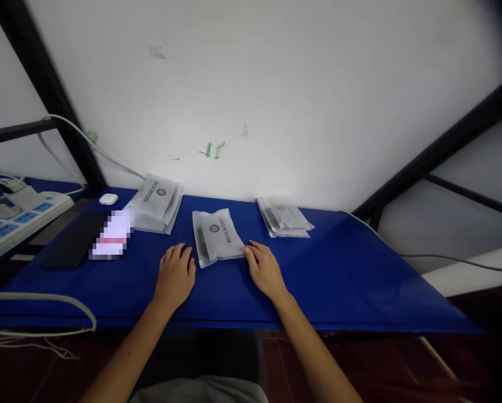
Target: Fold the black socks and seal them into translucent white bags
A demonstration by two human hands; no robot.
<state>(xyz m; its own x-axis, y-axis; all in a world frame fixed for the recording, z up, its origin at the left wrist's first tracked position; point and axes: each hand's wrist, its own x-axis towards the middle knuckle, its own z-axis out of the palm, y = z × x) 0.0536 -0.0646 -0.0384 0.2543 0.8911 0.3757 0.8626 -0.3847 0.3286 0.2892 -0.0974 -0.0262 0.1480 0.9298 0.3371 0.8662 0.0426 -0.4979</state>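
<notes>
A frosted zip bag (221, 238) with a dark round logo and ROCKBROS lettering lies flat in front of me, something dark inside its left side. My left hand (176, 277) rests palm down on the blue table just left of the bag, fingers spread and holding nothing. At the bag's lower right corner lies my right hand (265, 270), also palm down. Its thumb and fingertips meet the corner, and the fingers look loose rather than closed on it. Whether they press on the plastic I cannot tell.
Similar frosted bags lie in a left pile (158, 204) and a right pile (286, 218) by the wall. On the left are a white earphone case (108, 198), a black flat device (76, 240), a blurred-out bright screen (112, 235) and a power strip (24, 218) with cables.
</notes>
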